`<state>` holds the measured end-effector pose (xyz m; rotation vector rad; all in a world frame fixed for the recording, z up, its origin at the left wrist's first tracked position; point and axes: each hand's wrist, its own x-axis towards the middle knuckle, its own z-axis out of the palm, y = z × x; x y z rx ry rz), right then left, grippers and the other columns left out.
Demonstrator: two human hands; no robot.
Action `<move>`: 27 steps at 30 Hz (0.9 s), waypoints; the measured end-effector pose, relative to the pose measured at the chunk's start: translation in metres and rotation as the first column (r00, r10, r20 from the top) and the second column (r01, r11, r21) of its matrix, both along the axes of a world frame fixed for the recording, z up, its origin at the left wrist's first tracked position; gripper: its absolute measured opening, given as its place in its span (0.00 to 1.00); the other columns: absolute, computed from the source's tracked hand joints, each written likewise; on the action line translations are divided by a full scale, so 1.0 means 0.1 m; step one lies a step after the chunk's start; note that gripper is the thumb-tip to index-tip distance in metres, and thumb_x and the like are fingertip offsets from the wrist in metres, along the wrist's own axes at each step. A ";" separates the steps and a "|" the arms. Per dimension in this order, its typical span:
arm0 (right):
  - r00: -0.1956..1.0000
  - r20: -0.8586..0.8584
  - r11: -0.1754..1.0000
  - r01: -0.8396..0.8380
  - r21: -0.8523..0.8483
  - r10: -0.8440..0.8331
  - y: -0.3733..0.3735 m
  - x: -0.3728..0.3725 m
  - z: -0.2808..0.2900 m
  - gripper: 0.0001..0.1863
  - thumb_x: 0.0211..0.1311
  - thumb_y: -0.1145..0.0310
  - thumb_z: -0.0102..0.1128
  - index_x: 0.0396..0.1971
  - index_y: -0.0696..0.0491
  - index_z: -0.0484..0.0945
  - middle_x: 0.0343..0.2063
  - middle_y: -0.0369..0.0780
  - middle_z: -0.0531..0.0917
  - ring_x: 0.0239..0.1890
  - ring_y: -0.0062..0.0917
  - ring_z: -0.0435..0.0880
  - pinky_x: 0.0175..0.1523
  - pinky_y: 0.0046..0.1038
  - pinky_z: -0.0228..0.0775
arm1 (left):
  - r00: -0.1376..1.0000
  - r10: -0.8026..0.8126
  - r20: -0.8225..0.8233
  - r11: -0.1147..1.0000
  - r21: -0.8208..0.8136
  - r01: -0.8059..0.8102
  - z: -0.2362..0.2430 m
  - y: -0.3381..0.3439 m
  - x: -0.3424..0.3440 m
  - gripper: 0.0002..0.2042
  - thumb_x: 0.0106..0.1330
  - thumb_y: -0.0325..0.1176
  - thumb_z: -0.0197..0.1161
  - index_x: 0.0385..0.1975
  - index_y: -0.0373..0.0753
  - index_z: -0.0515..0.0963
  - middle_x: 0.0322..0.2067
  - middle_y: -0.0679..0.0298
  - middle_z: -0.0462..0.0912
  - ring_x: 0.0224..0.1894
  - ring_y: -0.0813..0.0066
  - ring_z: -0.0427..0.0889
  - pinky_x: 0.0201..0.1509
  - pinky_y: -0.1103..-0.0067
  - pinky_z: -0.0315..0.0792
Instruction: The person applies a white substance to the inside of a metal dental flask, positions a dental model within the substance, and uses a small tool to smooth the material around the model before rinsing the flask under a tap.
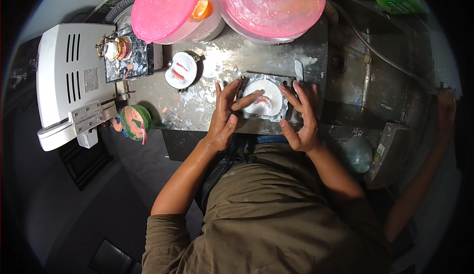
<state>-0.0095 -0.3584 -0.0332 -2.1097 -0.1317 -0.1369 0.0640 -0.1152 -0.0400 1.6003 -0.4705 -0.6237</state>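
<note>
A white plaster disc (257, 88) with a pink denture arch with teeth (262, 102) lies in a squarish metal denture flask half (281, 117) near the counter's front edge. My left hand (223, 116) is at its left, fingers spread, one finger reaching over the plaster; whether it touches is unclear. My right hand (304, 121) is at the flask's right side, fingers apart, holding nothing. Further left sits a second white plaster round (186, 78) in metal, with pink and reddish pieces on it.
Two pink-lidded tubs (170, 4) (271, 4) stand behind. At left are a white vented machine (74, 71), a dental model on a brass frame (118, 49) and a green bowl of pink material (136, 122). A sink (365, 76) is right; another arm (437, 135) shows far right.
</note>
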 end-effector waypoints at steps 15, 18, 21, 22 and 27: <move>1.000 -0.014 1.000 0.006 -0.023 -0.006 -0.01 -0.02 -0.02 0.41 0.59 0.64 0.58 0.69 0.66 0.54 0.61 0.45 0.79 0.74 0.35 0.61 0.78 0.46 0.23 | 0.974 -0.094 0.208 0.984 0.165 0.060 0.05 0.00 -0.03 0.43 0.75 0.60 0.37 0.75 0.30 0.33 0.69 0.41 0.64 0.79 0.51 0.40 0.71 0.53 0.06; 1.000 -0.001 1.000 -0.001 -0.019 0.001 -0.01 -0.02 -0.01 0.41 0.59 0.64 0.58 0.69 0.66 0.54 0.61 0.46 0.79 0.74 0.35 0.61 0.78 0.46 0.24 | 0.960 -0.176 0.218 0.969 0.210 0.130 0.04 0.04 -0.07 0.42 0.75 0.59 0.37 0.75 0.31 0.34 0.72 0.49 0.60 0.78 0.51 0.46 0.72 0.48 0.10; 1.000 -0.001 1.000 -0.005 -0.017 0.005 -0.01 -0.01 -0.01 0.41 0.59 0.64 0.58 0.69 0.66 0.55 0.61 0.46 0.79 0.73 0.36 0.62 0.78 0.46 0.24 | 0.938 -0.117 0.327 0.969 0.244 0.035 -0.08 0.10 -0.12 0.42 0.76 0.59 0.38 0.75 0.31 0.37 0.74 0.49 0.55 0.78 0.48 0.44 0.72 0.46 0.12; 1.000 -0.001 1.000 -0.006 -0.021 0.006 -0.01 -0.01 -0.01 0.41 0.59 0.64 0.58 0.69 0.66 0.55 0.61 0.47 0.79 0.73 0.36 0.62 0.78 0.46 0.24 | 0.928 -0.117 0.353 0.963 0.269 0.019 -0.10 0.09 -0.11 0.41 0.75 0.59 0.39 0.75 0.31 0.39 0.74 0.48 0.54 0.78 0.46 0.44 0.72 0.46 0.13; 0.999 0.031 1.000 -0.008 -0.015 0.008 -0.01 0.00 0.00 0.41 0.59 0.64 0.58 0.69 0.66 0.54 0.60 0.47 0.79 0.74 0.37 0.61 0.78 0.46 0.23 | 0.890 -0.227 0.396 0.944 0.315 0.101 0.01 0.11 -0.10 0.41 0.73 0.58 0.45 0.74 0.30 0.47 0.72 0.44 0.57 0.77 0.41 0.44 0.75 0.47 0.17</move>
